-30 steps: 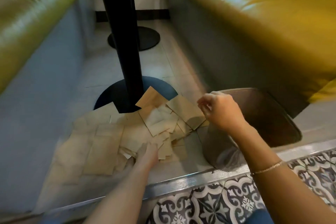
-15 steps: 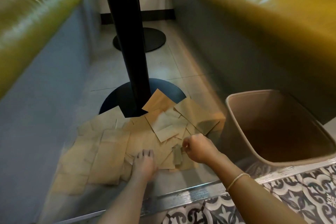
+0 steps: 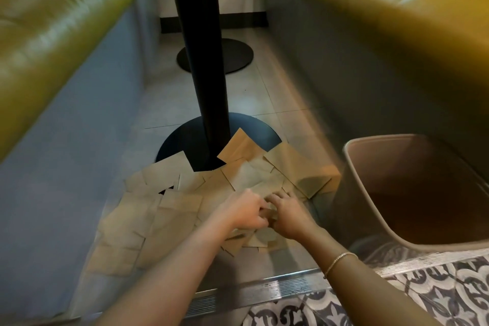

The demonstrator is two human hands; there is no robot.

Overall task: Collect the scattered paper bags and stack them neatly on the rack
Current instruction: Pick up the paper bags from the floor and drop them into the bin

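- Paper bags [image 3: 164,222]: scattered lower centre, overlapping black table base [image 3: 254,130].
- Left hand [image 3: 244,213], right hand [image 3: 289,216]: touching, fingers curled on bags; exact grip unclear.
- Bin [image 3: 370,193]: lower right.

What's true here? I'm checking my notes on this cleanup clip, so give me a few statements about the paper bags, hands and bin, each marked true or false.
1. The paper bags lie scattered on the floor by the black table post. True.
2. The bin stands left of the bags. False: it stands to their right.
3. Both hands meet over the pile, left hand beside right hand. True.
4. The bracelet is on the left wrist. False: it is on the right wrist.
5. One bag overlaps the post's round base. True.
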